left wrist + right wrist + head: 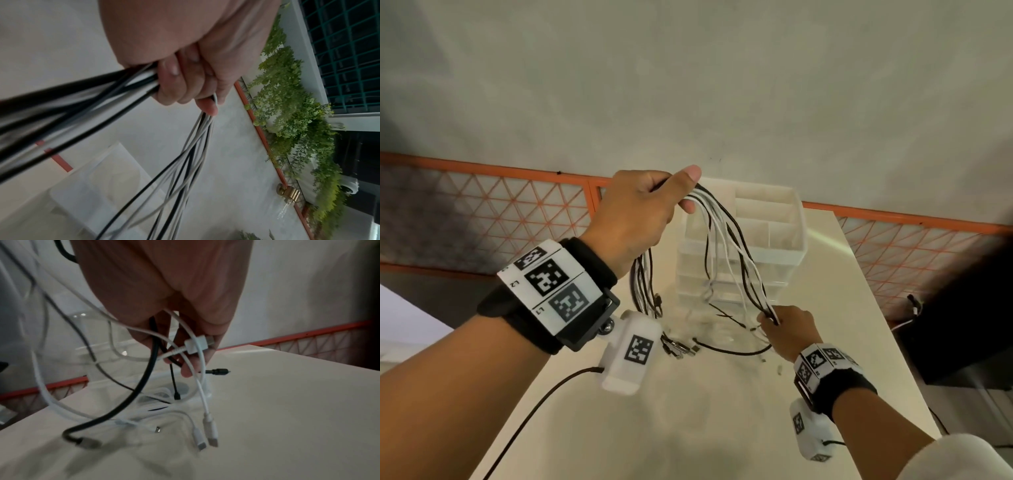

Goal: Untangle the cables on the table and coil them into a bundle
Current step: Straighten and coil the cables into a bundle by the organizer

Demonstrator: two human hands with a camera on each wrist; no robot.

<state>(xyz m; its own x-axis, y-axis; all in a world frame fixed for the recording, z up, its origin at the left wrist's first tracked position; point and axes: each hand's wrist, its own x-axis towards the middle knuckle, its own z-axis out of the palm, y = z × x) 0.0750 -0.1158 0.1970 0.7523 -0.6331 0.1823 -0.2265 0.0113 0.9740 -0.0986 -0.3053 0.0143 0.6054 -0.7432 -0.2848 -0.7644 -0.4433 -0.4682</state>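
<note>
Several black and white cables (726,240) hang in a loop over the white table (722,428). My left hand (647,212) is raised and grips the bundle at its top, fingers curled round the strands (144,81). Lower and to the right, my right hand (787,325) pinches the cables near their ends (195,345). Another part of the bundle hangs under my left wrist (645,287). Loose plug ends (681,349) lie on the table between the hands, and white plugs (209,431) dangle just above it.
A white and clear plastic drawer organiser (756,240) stands on the table right behind the hanging cables. An orange-framed mesh fence (482,212) runs behind the table. A dark object (962,325) sits off the table's right edge.
</note>
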